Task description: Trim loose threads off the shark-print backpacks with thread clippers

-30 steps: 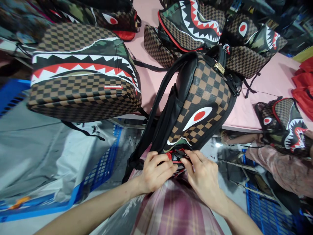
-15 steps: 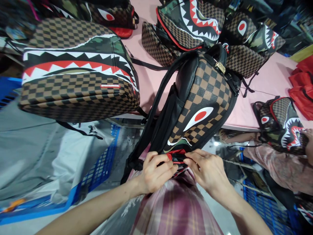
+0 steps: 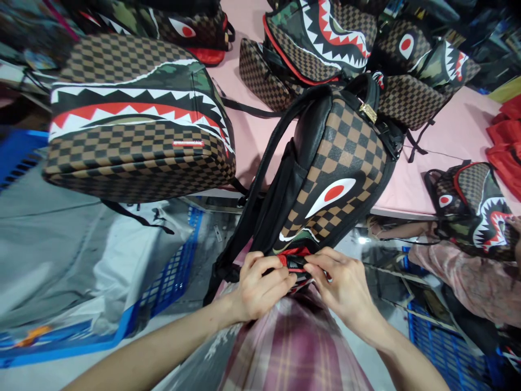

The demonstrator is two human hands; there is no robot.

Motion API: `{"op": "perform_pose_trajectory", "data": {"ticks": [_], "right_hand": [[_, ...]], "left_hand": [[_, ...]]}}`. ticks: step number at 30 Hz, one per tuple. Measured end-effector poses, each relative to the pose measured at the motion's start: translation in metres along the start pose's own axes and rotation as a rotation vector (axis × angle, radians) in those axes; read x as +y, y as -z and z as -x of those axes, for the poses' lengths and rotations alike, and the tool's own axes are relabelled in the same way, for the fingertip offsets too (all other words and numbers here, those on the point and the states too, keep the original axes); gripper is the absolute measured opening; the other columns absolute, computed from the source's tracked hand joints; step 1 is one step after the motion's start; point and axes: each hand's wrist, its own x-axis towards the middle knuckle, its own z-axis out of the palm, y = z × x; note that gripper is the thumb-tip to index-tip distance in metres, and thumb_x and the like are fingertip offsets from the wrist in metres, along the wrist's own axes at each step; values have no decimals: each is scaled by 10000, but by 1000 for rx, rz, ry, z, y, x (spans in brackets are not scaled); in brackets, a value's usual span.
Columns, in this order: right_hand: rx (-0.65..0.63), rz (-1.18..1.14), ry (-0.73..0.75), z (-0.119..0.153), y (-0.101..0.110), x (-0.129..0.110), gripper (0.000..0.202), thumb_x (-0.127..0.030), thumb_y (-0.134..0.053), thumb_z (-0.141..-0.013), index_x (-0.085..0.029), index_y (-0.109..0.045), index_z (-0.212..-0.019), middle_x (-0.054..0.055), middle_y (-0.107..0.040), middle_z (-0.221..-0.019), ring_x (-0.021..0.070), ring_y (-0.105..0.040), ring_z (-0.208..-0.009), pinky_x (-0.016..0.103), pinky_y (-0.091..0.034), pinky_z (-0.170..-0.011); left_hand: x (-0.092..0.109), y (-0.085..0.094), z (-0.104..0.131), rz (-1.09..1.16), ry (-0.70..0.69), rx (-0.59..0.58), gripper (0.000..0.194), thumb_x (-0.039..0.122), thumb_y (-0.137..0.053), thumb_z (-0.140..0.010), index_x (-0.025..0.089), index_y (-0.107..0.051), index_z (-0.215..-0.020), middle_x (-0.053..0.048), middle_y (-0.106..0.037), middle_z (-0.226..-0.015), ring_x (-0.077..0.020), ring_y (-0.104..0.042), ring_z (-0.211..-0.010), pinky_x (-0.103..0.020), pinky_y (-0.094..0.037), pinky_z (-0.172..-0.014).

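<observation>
A brown-and-black checkered backpack (image 3: 345,146) with a red-and-white eye print leans from the table edge down against my body, tilted on its side. At its lower side a small pocket with red lining (image 3: 296,253) is spread apart. My left hand (image 3: 262,285) is closed on the left edge of that pocket, fingers curled. My right hand (image 3: 340,279) pinches something small and black at the pocket's right edge; what it is I cannot make out. The backpack's black shoulder strap (image 3: 264,168) loops along its left.
Another shark-mouth backpack (image 3: 138,157) lies at the left on the pink table (image 3: 252,136). More checkered bags (image 3: 280,81) are piled at the back. Blue crates (image 3: 163,282) stand below. At the right a co-worker's arm (image 3: 459,271) is beside a smaller shark bag (image 3: 480,212).
The view has shifted slightly, so the surroundings appear a little further right. Both hands stay at the pocket; the right fingers have moved only slightly.
</observation>
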Motion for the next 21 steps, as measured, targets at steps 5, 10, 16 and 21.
{"op": "perform_pose_trajectory", "data": {"ticks": [5, 10, 16, 21], "right_hand": [[-7, 59, -24, 1, 4, 1, 257, -294, -449, -922, -214, -692, -903, 25, -687, -809, 125, -639, -665, 208, -432, -586], [-65, 177, -41, -2, 5, -3, 222, -281, -480, -900, -222, -694, -904, 23, -691, -810, 145, -650, -676, 227, -413, -551], [-46, 77, -18, -3, 2, -2, 196, -246, -498, -893, -207, -690, -896, 17, -684, -805, 144, -650, -702, 234, -429, -608], [-31, 60, -39, -1, 3, 2, 176, -264, -519, -882, -205, -684, -903, 25, -684, -801, 152, -641, -680, 239, -422, -582]], "left_hand": [[0, 1, 0, -6, -5, -10, 197, 131, -495, -880, 186, -647, -768, 30, -680, -658, -134, -554, -718, -324, -345, -745], [1, -1, 3, -13, 4, 6, 175, 126, -522, -866, 190, -645, -761, 35, -676, -644, -139, -553, -721, -330, -347, -746], [1, -2, 3, -22, 11, 11, 191, 128, -518, -869, 194, -641, -740, 40, -672, -639, -133, -561, -706, -328, -347, -738], [0, -4, 7, -17, 10, -4, 155, 119, -541, -853, 190, -647, -766, 38, -676, -664, -144, -562, -736, -333, -350, -750]]}}
